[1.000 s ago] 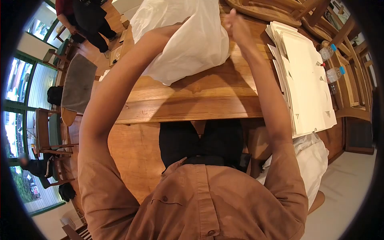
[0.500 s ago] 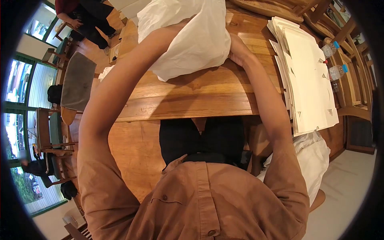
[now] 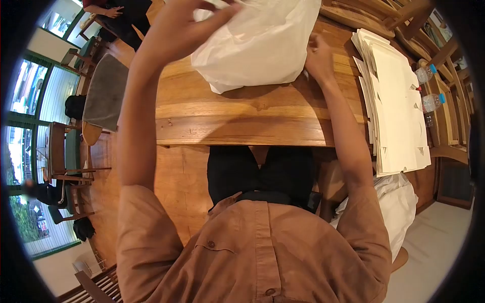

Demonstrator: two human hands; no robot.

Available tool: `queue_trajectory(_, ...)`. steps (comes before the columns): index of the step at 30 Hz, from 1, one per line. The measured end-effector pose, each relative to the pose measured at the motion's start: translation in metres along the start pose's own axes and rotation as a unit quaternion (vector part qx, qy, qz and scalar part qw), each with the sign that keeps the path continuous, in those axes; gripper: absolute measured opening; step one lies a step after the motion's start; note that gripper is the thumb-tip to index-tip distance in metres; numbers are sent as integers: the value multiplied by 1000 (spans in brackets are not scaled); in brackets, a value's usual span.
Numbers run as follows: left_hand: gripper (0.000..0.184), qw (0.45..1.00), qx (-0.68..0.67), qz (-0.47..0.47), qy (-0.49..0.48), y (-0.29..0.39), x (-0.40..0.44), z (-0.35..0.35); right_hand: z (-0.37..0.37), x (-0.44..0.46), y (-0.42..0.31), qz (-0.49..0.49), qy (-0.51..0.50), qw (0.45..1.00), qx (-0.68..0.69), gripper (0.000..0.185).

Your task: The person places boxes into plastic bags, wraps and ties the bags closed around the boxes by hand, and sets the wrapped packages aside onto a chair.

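Note:
A crumpled white plastic bag [image 3: 257, 55] lies on the wooden table [image 3: 242, 118], its far end cut off by the top of the view. Above its left side my left hand [image 3: 194, 25] is raised, open, with thumb and fingers apart and some fingertips at the edge of view. My right hand [image 3: 319, 58] is beside the bag's right edge, its fingers curled in. Whether those fingers pinch a bit of the bag is not visible. What the bag contains is hidden.
A stack of cream card sheets [image 3: 396, 101] lies on the right, near two plastic bottles [image 3: 432, 102] with blue caps. Another white bag [image 3: 396, 199] hangs below it. Wooden chairs [image 3: 449, 76] stand at far right. Across the room, a person [image 3: 113, 15] stands at upper left.
My left hand has come off the bag and risen toward me, fingers spreading. My right hand has slid out from the bag's edge and curled. The view has shifted slightly.

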State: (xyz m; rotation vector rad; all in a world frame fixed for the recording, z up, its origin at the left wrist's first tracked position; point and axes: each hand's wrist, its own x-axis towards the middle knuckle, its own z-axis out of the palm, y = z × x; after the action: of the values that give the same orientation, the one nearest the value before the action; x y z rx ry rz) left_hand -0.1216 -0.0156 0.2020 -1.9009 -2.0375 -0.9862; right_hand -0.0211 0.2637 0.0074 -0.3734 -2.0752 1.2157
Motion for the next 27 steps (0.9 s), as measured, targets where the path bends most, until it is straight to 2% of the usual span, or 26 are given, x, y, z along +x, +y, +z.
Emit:
queue_trajectory(1,30,994,26,-1,107,3,-14,0,-4,2,-7,-40,101,993,-46,22)
queue_trajectory(2,42,978,45,-49,195,-3,-29,6,-10,3,-25,-71,190,979,2,19)
queue_trajectory(3,42,978,47,-47,198,-4,-37,16,-16,4,-48,-103,275,955,50,16)
queue_trajectory(5,65,942,81,-154,285,0,-46,39,-25,10,-84,-266,328,886,192,12)
queue_trajectory(6,85,939,84,-199,266,-1,-45,44,-27,9,-106,-268,325,886,193,12)
queue_trajectory(8,87,934,126,-198,269,-4,-35,55,-26,6,-155,-362,202,898,143,9)
queue_trajectory(10,89,924,211,-179,262,-15,-22,61,-22,14,-189,-440,90,891,-69,16)
queue_trajectory(11,89,925,209,-175,266,-19,-17,64,-15,15,-210,-416,9,907,-69,19)
queue_trajectory(12,78,916,250,-202,242,-21,-13,69,-8,30,-213,-391,-50,895,-208,30)
queue_trajectory(13,67,903,291,-229,218,-24,-11,73,-3,37,-214,-394,-47,893,-212,30)
queue_trajectory(14,67,903,289,-225,224,-26,-11,75,5,41,-225,-253,-180,872,-379,18)
queue_trajectory(15,45,908,261,-206,255,-28,-12,77,10,46,-232,-92,-299,794,-521,16)
queue_trajectory(16,26,911,232,-187,286,-31,-13,79,16,52,-229,-93,-294,793,-525,16)
queue_trajectory(17,26,911,229,-183,290,-34,-14,79,24,59,-217,-121,-355,753,-540,15)
queue_trajectory(18,25,922,169,-165,306,-36,-16,78,29,59,-212,-147,-414,709,-552,17)
queue_trajectory(19,25,930,107,-147,320,-38,-18,76,35,60,-206,-145,-410,709,-555,17)
queue_trajectory(20,35,944,136,-128,272,-34,-23,73,41,58,-204,-143,-430,703,-548,22)
queue_trajectory(21,35,944,134,-125,274,-28,-26,75,45,58,-200,-143,-450,696,-542,29)
queue_trajectory(22,41,941,172,-141,254,-23,-30,79,49,59,-192,-143,-447,695,-544,29)
queue_trajectory(23,47,936,211,-158,235,-21,-31,80,54,59,-189,-144,-468,708,-508,49)
queue_trajectory(24,58,944,187,-188,195,-25,-34,76,58,62,-186,-146,-490,719,-471,72)
queue_trajectory(25,58,944,187,-188,198,-26,-36,76,56,62,-181,-147,-489,718,-473,72)
queue_trajectory(27,51,939,204,-203,191,-29,-38,76,45,48,-188,-219,-463,750,-419,60)
